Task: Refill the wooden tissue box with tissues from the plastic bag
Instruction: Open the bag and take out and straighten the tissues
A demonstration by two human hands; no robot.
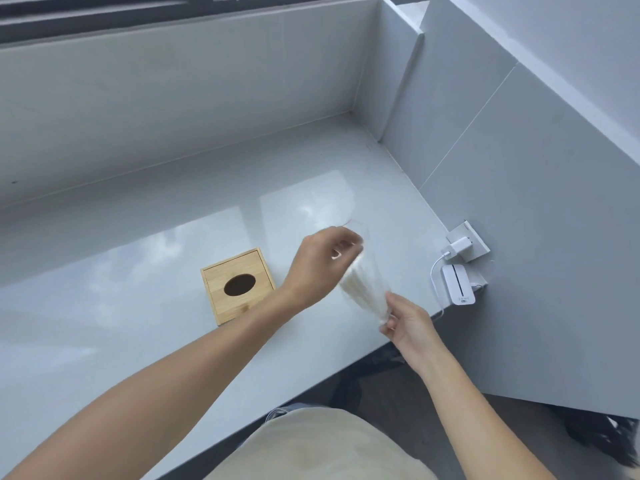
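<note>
A square wooden tissue box (239, 286) with a dark oval slot in its lid lies on the glossy grey ledge (121, 306). To its right, held above the ledge, is a clear plastic bag (363, 289) with white tissues inside, blurred by motion. My left hand (322, 265) grips the bag's upper end, fingers curled at its opening. My right hand (408, 323) pinches the bag's lower end near the ledge's front edge. Both hands are to the right of the box and do not touch it.
A wall socket (467, 240) with a white charger (457, 247) and cable sits on the right wall, with a white device (459, 285) below it. Tiled walls close the ledge at the back and right. The ledge's front edge runs diagonally past my right hand.
</note>
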